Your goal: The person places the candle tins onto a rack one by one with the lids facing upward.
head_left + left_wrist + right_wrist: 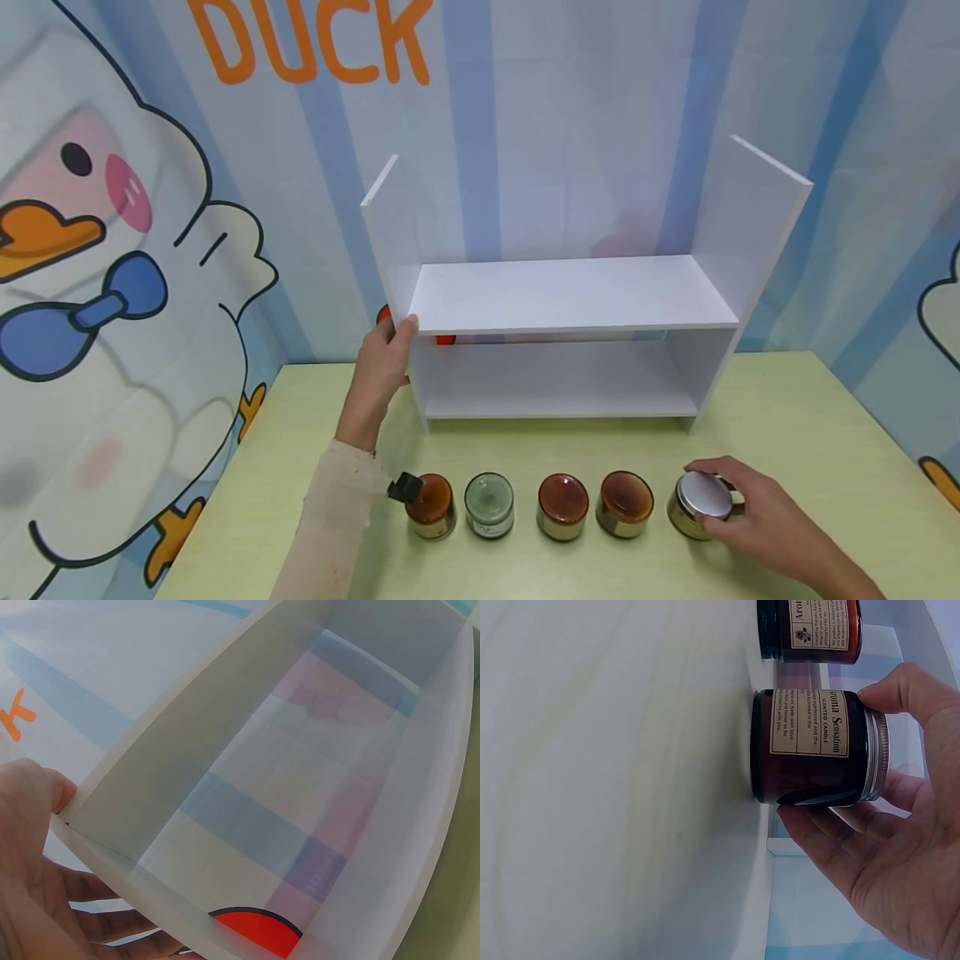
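Gripping the left side panel of the white two-tier open shelf unit, the left hand has its thumb hooked over the front edge and its fingers curled behind the board, as if to steady the unit. The right hand curls thumb and fingers around the silver-lidded amber glass candle jar, which stands upright on the pale green tabletop; the grip sits up near the metal lid, and the right wrist view shows the jar's cream label reading "scented candle". Just left of that hand, four lidless jars stand in a row along the table's front: two amber glass jars nearest, then a clear pale-green glass jar, then another amber jar close beside the left sleeve. Both shelf boards lie beyond the row, above and ahead of the right hand. Behind everything hangs a blue-striped backdrop with a cartoon duck and orange lettering.
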Available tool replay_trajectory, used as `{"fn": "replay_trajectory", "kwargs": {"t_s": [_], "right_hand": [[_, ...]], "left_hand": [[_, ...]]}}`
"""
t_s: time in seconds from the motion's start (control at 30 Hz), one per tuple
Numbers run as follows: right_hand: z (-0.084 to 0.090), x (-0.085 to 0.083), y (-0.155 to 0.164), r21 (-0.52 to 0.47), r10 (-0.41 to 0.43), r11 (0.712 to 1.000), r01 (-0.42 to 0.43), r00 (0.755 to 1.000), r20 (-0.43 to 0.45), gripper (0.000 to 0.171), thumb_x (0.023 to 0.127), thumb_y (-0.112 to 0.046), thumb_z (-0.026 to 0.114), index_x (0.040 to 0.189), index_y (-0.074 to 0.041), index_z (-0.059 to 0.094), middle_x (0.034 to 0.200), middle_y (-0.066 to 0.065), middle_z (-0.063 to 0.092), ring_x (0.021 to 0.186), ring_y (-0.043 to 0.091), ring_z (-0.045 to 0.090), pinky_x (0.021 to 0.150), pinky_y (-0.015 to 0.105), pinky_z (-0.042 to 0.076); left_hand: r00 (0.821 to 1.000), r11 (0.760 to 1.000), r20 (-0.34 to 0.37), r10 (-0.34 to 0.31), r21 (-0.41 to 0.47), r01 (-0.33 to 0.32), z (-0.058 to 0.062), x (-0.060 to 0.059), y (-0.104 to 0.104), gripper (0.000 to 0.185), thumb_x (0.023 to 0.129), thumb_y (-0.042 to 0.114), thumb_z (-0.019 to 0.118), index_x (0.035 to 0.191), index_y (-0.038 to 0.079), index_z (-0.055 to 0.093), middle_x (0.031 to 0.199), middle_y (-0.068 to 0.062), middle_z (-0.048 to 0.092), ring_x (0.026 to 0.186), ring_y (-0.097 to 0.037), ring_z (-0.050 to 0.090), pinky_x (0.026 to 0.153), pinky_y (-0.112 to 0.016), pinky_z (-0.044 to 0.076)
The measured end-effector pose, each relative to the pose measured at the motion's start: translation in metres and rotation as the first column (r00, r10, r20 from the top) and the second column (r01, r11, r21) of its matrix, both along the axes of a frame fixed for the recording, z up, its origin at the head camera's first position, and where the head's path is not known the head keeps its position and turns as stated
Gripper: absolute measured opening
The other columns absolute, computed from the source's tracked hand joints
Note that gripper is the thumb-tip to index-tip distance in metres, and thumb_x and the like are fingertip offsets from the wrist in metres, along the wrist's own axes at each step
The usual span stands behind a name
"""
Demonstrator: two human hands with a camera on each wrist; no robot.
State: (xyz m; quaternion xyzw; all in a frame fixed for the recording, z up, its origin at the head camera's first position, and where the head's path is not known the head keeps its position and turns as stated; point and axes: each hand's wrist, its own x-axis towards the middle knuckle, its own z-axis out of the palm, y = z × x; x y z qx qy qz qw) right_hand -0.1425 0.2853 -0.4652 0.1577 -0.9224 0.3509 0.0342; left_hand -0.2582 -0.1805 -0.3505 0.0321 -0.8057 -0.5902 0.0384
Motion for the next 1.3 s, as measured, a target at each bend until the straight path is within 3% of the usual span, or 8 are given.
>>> {"fn": "replay_trajectory", "kwargs": {"t_s": [0.53,0.87,1.07,1.3], "right_hand": [[-0.0003,-0.0015,-0.0011,0.026,-0.008,1.0,0.008,1.0,0.023,0.054,0.078,-0.012,0.084,0.128,-0.012,0.064,0.121,0.004,0.064,0.094,0.002,0.057,0.07,0.025,0.054],[-0.0024,-0.0001,-0.0014,0.038,-0.008,0.999,0.01,0.999,-0.04,0.055,0.076,-0.01,0.084,0.127,-0.011,0.065,0.119,0.002,0.065,0.092,0.0,0.057,0.07,0.025,0.052],[-0.004,-0.0007,-0.0011,0.03,0.0,1.0,0.001,1.0,-0.023,0.056,0.078,-0.011,0.084,0.13,-0.011,0.065,0.121,0.002,0.065,0.093,0.0,0.057,0.071,0.025,0.052],[-0.006,0.0013,-0.0005,0.009,0.033,0.999,-0.032,0.996,-0.089,0.058,0.077,-0.007,0.084,0.131,-0.009,0.064,0.119,0.0,0.065,0.092,-0.002,0.056,0.07,0.022,0.05]], "left_hand": [[1.0,1.0,0.001,0.003,-0.018,-0.003,0.0017,0.0007,0.0014,0.07,0.102,0.058,0.043,0.156,0.014,0.039,0.15,-0.011,0.047,0.129,-0.032,0.051,0.095,-0.055,0.052],[1.0,1.0,0.014,0.004,-0.01,-0.003,0.0029,0.0005,0.0022,0.07,0.101,0.058,0.044,0.155,0.014,0.041,0.15,-0.01,0.047,0.128,-0.032,0.05,0.094,-0.054,0.052],[1.0,1.0,0.024,0.015,-0.011,-0.014,0.0025,0.0012,0.0021,0.069,0.102,0.057,0.044,0.155,0.014,0.04,0.153,-0.01,0.045,0.132,-0.032,0.047,0.094,-0.055,0.052],[1.0,1.0,0.019,0.021,-0.004,-0.021,0.0006,0.0004,0.0019,0.069,0.103,0.056,0.044,0.155,0.013,0.04,0.153,-0.011,0.044,0.133,-0.033,0.046,0.096,-0.057,0.051]]}}
